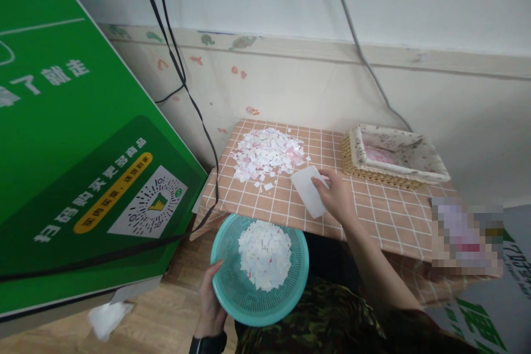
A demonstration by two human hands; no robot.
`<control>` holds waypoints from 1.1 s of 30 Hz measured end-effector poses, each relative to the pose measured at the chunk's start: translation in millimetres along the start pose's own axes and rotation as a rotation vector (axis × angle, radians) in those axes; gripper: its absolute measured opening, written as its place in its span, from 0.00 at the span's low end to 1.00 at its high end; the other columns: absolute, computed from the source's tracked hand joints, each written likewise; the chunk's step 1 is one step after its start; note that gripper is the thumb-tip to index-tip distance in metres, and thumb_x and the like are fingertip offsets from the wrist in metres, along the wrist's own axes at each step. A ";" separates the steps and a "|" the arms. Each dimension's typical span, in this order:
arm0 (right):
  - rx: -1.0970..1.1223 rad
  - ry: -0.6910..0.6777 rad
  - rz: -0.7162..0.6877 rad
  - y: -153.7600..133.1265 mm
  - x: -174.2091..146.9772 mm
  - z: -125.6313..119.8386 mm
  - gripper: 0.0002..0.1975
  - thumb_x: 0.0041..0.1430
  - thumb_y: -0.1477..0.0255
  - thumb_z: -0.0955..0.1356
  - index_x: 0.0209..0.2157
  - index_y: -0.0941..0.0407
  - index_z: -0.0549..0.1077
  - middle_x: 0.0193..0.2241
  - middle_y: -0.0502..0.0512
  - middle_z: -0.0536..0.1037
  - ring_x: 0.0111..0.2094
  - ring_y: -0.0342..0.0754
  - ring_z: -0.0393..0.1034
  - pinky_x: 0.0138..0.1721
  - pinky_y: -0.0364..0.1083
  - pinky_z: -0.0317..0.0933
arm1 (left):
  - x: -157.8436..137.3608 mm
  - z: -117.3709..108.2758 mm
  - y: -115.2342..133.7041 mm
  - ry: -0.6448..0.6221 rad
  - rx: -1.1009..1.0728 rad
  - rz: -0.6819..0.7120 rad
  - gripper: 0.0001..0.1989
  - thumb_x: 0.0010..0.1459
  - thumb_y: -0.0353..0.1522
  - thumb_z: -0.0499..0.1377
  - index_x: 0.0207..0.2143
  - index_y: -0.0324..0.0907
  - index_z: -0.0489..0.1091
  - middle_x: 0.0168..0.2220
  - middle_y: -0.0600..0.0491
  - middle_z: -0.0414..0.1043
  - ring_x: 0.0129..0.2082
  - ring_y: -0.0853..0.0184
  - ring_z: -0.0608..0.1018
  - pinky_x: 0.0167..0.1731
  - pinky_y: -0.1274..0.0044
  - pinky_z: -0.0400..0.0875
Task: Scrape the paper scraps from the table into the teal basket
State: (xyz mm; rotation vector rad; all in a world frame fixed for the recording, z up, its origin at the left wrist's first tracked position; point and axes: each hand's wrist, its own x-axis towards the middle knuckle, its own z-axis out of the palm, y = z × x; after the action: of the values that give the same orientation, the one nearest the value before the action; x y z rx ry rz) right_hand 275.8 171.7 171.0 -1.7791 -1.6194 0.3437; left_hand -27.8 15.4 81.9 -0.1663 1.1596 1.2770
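My left hand [211, 293] grips the rim of a round teal plastic colander [226, 246], held just below the table's front edge. Inside the colander lies a mound of small torn paper pieces [265, 254], mostly white with some pink. My right hand [332, 193] pinches a flat white card [309, 191] by its right edge, over the checked tablecloth [282, 210]. Left of the card, a wide heap of white and pink paper scraps [267, 155] covers part of the cloth. A few loose scraps lie between the heap and the card.
A cloth-lined wicker basket [369, 171] stands at the table's back right, with something pink inside. A large green sign panel [103, 149] leans at the left, with black straps [194, 105] hanging beside it. White crumpled material [108, 318] lies on the wooden floor.
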 end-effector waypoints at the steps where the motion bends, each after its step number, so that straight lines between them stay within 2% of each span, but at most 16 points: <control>1: -0.040 -0.039 -0.042 -4.8 8.1 -2.8 0.17 0.57 0.63 0.62 0.44 0.55 0.71 0.38 0.60 0.78 0.37 0.56 0.72 0.37 0.52 0.63 | 0.2 -0.1 -0.1 -0.006 -0.002 -0.003 0.07 0.43 0.31 0.62 0.27 0.36 0.77 0.26 0.47 0.79 0.26 0.58 0.79 0.33 0.67 0.73; 8: -0.254 -0.198 -0.231 -36.2 51.0 -2.3 0.16 0.58 0.68 0.62 0.46 0.57 0.71 0.39 0.61 0.78 0.37 0.55 0.73 0.39 0.51 0.61 | -2.5 3.2 0.4 0.001 -0.014 0.006 0.08 0.43 0.30 0.62 0.28 0.35 0.77 0.26 0.46 0.79 0.27 0.57 0.79 0.34 0.66 0.73; 12: -0.263 -0.251 -0.285 -40.0 65.8 4.0 0.15 0.57 0.69 0.63 0.45 0.57 0.72 0.39 0.61 0.78 0.38 0.56 0.72 0.40 0.52 0.61 | -3.3 4.6 0.7 -0.005 -0.006 -0.008 0.10 0.43 0.31 0.62 0.29 0.35 0.77 0.29 0.45 0.79 0.29 0.56 0.79 0.35 0.65 0.73; 19: -0.289 -0.271 -0.345 -40.4 94.0 0.8 0.15 0.56 0.70 0.64 0.44 0.57 0.73 0.39 0.60 0.78 0.40 0.54 0.72 0.43 0.51 0.61 | -2.5 4.6 1.5 0.028 -0.001 0.011 0.05 0.40 0.30 0.63 0.24 0.38 0.76 0.25 0.48 0.79 0.29 0.55 0.79 0.35 0.65 0.73; 22: -0.297 -0.303 -0.373 -40.0 97.5 -2.6 0.15 0.55 0.70 0.64 0.43 0.57 0.73 0.39 0.59 0.78 0.40 0.54 0.72 0.42 0.51 0.61 | -3.3 5.1 1.3 0.035 -0.009 0.015 0.05 0.41 0.30 0.62 0.24 0.38 0.76 0.24 0.49 0.78 0.27 0.57 0.79 0.35 0.65 0.73; 27: -0.300 -0.370 -0.436 -38.9 93.6 -8.4 0.15 0.54 0.70 0.64 0.43 0.57 0.74 0.39 0.58 0.78 0.39 0.54 0.72 0.41 0.51 0.62 | -2.0 3.0 0.1 0.011 -0.011 -0.005 0.08 0.42 0.31 0.62 0.27 0.36 0.77 0.26 0.47 0.79 0.28 0.56 0.79 0.35 0.65 0.73; 30: -0.295 -0.363 -0.426 -38.9 90.7 -12.2 0.15 0.54 0.70 0.64 0.43 0.56 0.74 0.39 0.58 0.78 0.39 0.53 0.72 0.41 0.51 0.62 | -1.1 1.3 -0.7 -0.001 -0.018 -0.023 0.09 0.42 0.31 0.62 0.28 0.35 0.77 0.27 0.46 0.79 0.28 0.56 0.79 0.35 0.66 0.73; 33: -0.280 -0.430 -0.434 -39.3 89.8 -15.3 0.14 0.53 0.69 0.65 0.42 0.55 0.75 0.38 0.56 0.78 0.38 0.53 0.72 0.38 0.49 0.63 | -1.1 1.4 -0.8 0.015 -0.012 -0.013 0.08 0.42 0.30 0.62 0.26 0.35 0.77 0.26 0.47 0.79 0.27 0.56 0.79 0.34 0.65 0.73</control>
State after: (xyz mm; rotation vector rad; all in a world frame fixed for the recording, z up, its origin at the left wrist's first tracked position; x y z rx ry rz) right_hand 271.8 251.2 230.1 -1.5525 -2.4034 0.3185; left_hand -26.2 15.4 83.0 -0.1925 1.1620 1.2740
